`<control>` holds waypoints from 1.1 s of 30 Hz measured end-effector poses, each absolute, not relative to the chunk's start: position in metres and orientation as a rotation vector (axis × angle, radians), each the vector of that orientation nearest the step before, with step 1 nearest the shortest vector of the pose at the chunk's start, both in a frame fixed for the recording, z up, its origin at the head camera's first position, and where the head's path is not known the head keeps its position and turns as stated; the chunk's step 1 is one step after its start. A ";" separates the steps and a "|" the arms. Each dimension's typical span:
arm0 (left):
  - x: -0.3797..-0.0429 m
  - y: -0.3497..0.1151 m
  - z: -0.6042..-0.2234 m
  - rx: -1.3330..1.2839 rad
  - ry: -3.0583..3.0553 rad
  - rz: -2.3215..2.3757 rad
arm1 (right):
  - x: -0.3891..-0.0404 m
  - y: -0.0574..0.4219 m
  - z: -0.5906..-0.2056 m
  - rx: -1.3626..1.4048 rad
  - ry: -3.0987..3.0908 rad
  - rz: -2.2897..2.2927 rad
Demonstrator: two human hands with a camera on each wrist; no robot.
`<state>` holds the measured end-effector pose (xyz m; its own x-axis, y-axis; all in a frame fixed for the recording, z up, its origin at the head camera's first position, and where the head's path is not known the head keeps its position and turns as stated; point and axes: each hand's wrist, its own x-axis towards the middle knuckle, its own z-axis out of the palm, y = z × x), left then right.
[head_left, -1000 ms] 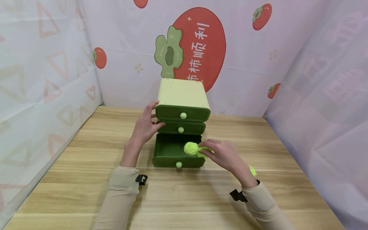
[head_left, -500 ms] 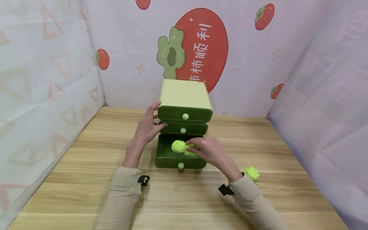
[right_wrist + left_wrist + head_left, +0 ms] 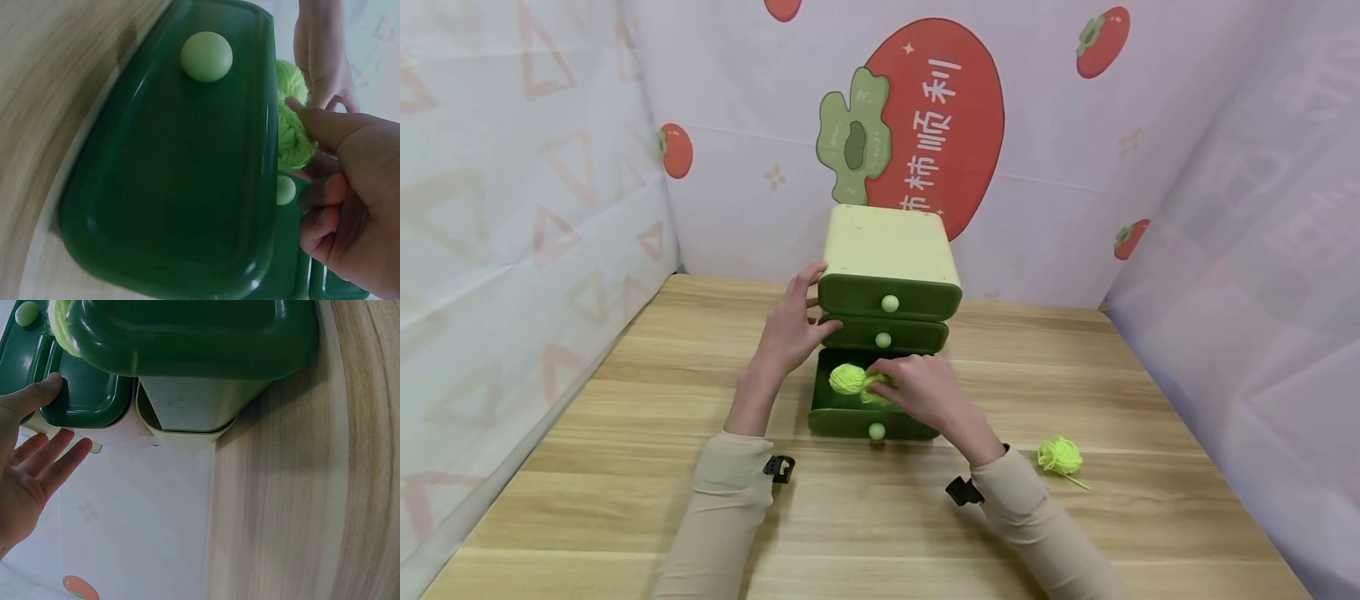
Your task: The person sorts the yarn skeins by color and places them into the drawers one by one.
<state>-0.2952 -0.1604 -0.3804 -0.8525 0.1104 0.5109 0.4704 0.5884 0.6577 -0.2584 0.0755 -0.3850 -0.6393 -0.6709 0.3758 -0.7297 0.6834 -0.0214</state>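
A small drawer cabinet has a cream top and green drawer fronts with pale round knobs. Its bottom drawer is pulled out. My left hand rests against the cabinet's left side, thumb on the middle drawer front and the other fingers fairly straight. Inside the open drawer's outline, my right hand pinches bright yellow-green yarn between thumb and fingers. A rounded yarn ball sits just left of those fingertips. The drawer's front wall hides part of the yarn in the right wrist view.
Another yellow-green yarn ball, with a loose tail, lies on the wooden table to the right of my right forearm. A printed cloth hangs behind the cabinet, and further cloth walls stand at both sides.
My right hand has moved left with the yarn, from the drawer's right edge to over its inside. The yarn ball on the table has come into full view. My left hand keeps its place.
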 end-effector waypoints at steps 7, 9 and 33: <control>-0.295 -0.160 -0.380 -0.460 -2.407 -1.157 | -0.260 0.066 -0.390 1.061 -2.599 0.215; -0.294 -0.160 -0.380 -0.460 -2.411 -1.153 | -0.260 0.064 -0.391 1.047 -2.614 0.219; -0.294 -0.160 -0.381 -0.458 -2.415 -1.144 | -0.258 0.058 -0.399 0.984 -2.695 0.274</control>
